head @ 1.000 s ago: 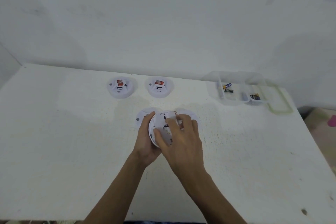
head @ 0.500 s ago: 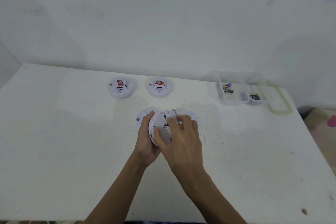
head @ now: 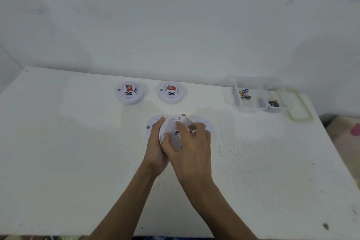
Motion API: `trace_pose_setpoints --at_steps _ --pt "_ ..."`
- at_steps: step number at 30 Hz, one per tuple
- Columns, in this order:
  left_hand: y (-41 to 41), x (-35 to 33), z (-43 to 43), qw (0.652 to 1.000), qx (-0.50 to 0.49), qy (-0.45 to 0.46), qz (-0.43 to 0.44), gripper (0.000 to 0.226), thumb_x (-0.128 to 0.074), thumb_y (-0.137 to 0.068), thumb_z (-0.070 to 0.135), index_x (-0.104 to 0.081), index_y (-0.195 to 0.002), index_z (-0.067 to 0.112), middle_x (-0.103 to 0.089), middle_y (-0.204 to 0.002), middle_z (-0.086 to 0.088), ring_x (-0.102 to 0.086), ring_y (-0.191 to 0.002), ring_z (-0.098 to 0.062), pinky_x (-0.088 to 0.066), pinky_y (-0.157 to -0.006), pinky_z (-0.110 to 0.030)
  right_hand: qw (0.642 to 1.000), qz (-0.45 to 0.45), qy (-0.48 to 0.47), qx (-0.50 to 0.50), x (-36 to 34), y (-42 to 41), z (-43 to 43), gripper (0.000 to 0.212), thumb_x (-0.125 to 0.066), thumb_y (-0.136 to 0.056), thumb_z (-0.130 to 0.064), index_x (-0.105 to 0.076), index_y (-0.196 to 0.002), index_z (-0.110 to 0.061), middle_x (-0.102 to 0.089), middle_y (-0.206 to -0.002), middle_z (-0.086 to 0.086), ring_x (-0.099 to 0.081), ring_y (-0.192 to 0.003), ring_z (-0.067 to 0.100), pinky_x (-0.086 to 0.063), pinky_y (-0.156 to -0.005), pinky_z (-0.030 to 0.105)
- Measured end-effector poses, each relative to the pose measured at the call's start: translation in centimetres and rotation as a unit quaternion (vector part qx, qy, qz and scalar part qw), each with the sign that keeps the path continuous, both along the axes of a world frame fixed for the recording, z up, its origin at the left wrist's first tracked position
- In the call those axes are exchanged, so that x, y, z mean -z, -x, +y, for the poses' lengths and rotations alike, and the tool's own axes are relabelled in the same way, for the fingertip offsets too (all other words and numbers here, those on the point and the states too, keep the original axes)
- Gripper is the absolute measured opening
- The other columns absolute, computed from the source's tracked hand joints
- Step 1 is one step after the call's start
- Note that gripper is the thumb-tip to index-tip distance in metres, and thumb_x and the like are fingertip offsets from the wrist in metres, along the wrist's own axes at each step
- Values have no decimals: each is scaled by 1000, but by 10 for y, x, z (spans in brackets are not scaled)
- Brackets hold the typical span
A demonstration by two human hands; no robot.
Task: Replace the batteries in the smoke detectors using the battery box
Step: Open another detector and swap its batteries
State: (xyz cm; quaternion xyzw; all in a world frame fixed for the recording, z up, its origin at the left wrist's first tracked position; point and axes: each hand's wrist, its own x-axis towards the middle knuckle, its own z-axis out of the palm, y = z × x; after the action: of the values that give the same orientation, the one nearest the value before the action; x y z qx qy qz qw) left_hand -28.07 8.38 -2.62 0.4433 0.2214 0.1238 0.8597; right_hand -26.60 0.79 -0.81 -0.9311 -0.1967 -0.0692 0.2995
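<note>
Hands on a smoke detector, mid-table

Head cam: left hand (head: 155, 146) curls round the left edge of the tilted-up smoke detector (head: 175, 122), and right hand (head: 191, 148) has its thumb and bent fingers clamped on the detector's back. 2 more detectors (head: 130, 92) sit behind on the white table (head: 78, 152), red labels showing. The clear battery box (head: 253, 93) is off to the right with a few batteries inside.

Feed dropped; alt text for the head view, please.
Both hands hold a white smoke detector tilted toward the camera over a white table: the left hand grips its left edge, and the right hand fingers its face. Behind sit two more detectors showing red on top. At far right is an open clear battery box with a few batteries.
</note>
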Motion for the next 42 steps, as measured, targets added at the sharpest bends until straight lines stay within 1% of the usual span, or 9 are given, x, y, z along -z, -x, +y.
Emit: trace_pose_setpoints --at_steps 3,7,11,16,19,23,30,38,42 --pt "-2 3 2 1000 12 -7 2 68 -11 -103 22 -74 -79 32 -72 -70 14 -69 -69 -2 -54 -57 -16 998 -32 22 42 4 -3 11 51 -88 -45 -52 -73 -84 -23 -68 -82 3 -67 -67 18 -58 -52 28" --pt "-3 5 4 999 29 -13 13 55 -11 -102 30 -66 -96 27 -74 -79 7 -70 -77 -10 -57 -64 -23 997 30 4 73 1 -2 19 51 -71 -78 -48 -61 -117 -18 -58 -116 9 -60 -102 26 -53 -81 34" --pt "-3 5 5 999 40 -17 -2 47 -10 -103 26 -56 -100 21 -74 -77 9 -71 -75 -7 -56 -62 -20 995 -45 -25 85 2 -4 16 47 -67 -76 -50 -62 -113 -21 -58 -106 9 -58 -94 24 -56 -77 36" --pt "-3 2 4 999 46 -16 -18 45 -10 -103 23 -55 -94 20 -73 -68 12 -70 -65 -3 -54 -55 -16 994 37 -18 105 26 1 32 58 -38 -78 -68 -41 -124 -32 -45 -116 3 -49 -105 19 -48 -89 33" --pt "-2 2 4 999 38 -9 -19 45 -9 -102 24 -53 -95 21 -73 -68 13 -70 -66 -2 -53 -54 -15 995 74 -54 36 20 1 20 48 -63 -79 -45 -52 -118 -20 -41 -112 7 -42 -98 20 -40 -82 32" --pt "-2 8 8 999 24 -2 -21 50 -10 -102 25 -59 -93 20 -73 -69 10 -70 -66 -4 -54 -55 -17 991 19 -51 118 10 1 28 48 -61 -74 -56 -54 -109 -25 -58 -100 9 -58 -85 20 -57 -67 33" --pt "-1 16 24 999 31 29 -1 46 -19 -97 40 -61 -109 24 -74 -96 2 -69 -91 -16 -57 -78 -29 994 -73 -81 7 10 3 12 46 -43 -87 -59 -51 -118 -25 -55 -114 8 -61 -99 25 -58 -74 35" --pt "1 3 40 995 99 3 -3 39 -36 -92 45 -60 -116 24 -71 -106 -3 -68 -97 -20 -57 -73 -30 991 103 -18 -82 3 -1 -9 89 -27 -61 -93 -30 -136 -47 -37 -138 -22 -37 -122 0 -35 -104 22" --pt "1 -5 45 988 108 -106 41 60 -50 -79 63 -54 -123 22 -62 -120 -11 -64 -105 -26 -57 -82 -42 973 174 -110 -101 -3 -6 -15 63 -61 -80 -58 -44 -134 -33 -54 -126 -19 -54 -109 -1 -49 -95 20"
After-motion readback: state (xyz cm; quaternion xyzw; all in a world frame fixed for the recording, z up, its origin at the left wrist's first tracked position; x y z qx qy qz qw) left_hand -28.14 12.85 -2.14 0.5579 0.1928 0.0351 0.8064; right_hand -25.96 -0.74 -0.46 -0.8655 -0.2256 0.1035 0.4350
